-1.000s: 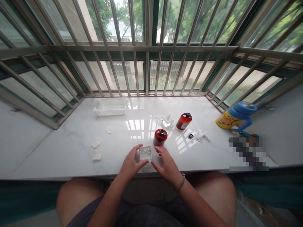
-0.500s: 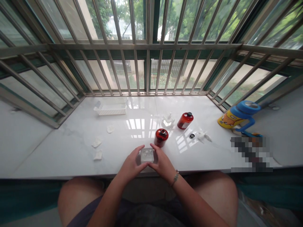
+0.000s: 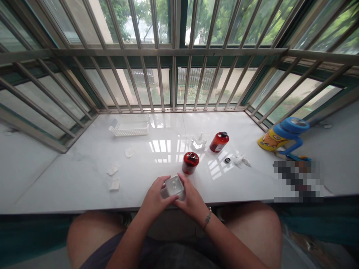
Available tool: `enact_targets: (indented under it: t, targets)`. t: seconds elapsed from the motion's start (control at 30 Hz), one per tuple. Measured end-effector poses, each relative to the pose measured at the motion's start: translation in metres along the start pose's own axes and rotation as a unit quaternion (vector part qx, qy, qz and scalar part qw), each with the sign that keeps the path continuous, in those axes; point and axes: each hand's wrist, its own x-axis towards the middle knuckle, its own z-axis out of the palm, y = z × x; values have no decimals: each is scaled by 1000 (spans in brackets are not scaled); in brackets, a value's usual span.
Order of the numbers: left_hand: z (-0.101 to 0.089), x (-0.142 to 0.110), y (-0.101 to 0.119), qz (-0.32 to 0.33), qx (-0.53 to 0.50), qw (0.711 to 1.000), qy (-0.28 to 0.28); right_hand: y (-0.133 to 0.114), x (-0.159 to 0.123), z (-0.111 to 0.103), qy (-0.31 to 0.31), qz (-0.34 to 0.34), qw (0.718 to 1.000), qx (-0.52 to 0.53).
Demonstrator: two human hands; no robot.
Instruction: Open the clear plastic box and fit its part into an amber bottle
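My L hand (image 3: 157, 194) & R hand (image 3: 192, 196) grasp the clear square container (image 3: 174, 185) btwn them, fingers at its sides, thumbs near its front edge. It's turned a bit askew to the bench (image 3: 84, 179) edge, no obvious long axis; can't tell if it's lifted. Uncapped red bottle (image 3: 190, 164) stands upright just beyond, slightly R, nearer my R hand.

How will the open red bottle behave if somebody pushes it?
The red bottle would probably slide on the glossy table. If knocked over, it may roll, since its body looks round. Its mouth looks uncapped, so any liquid could spill.
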Motion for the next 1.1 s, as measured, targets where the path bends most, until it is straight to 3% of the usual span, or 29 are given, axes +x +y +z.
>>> enact_targets:
  t: [0.23,0.47,0.63,0.73,0.9,1.1]
  targets:
    - [9,-1,11,-16,17,999,26,-11,0,20,71,53,996,0]
    - [-2,5,15,-7,4,1000,5,-25,-10,0,90,61,994,17]
    - [3,37,22,16,-26,998,47,-33,-21,-22,126,90,985,71]
    - [10,61,30,46,-47,997,44,-35,-27,-37,140,120,978,96]
    - [22,99,42,88,-53,995,-16,-32,-33,-58,196,132,965,112]
    - [40,130,47,59,-37,995,-73,-23,-37,-77,229,125,961,92]
